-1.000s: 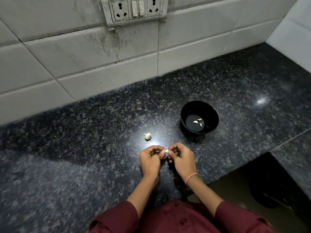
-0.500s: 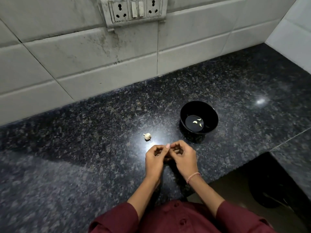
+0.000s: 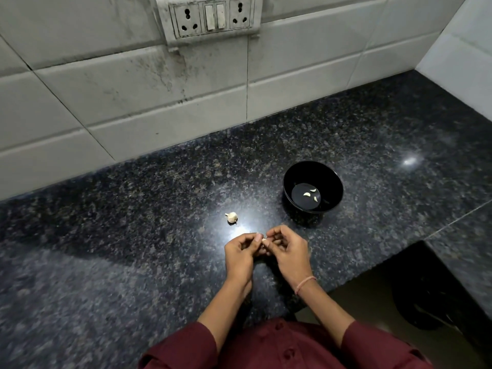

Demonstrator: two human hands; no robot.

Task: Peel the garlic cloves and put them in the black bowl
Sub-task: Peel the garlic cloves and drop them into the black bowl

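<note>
The left hand (image 3: 241,253) and right hand (image 3: 288,253) meet at the fingertips, both pinching one small garlic clove (image 3: 264,240) just above the speckled black granite counter (image 3: 106,235). A garlic bulb (image 3: 232,217) lies on the counter just beyond the left hand. The black bowl (image 3: 292,179), farther right, holds three peeled cloves (image 3: 307,194). Behind them, a stained white tiled wall (image 3: 133,102) carries a socket panel (image 3: 213,18).
</note>
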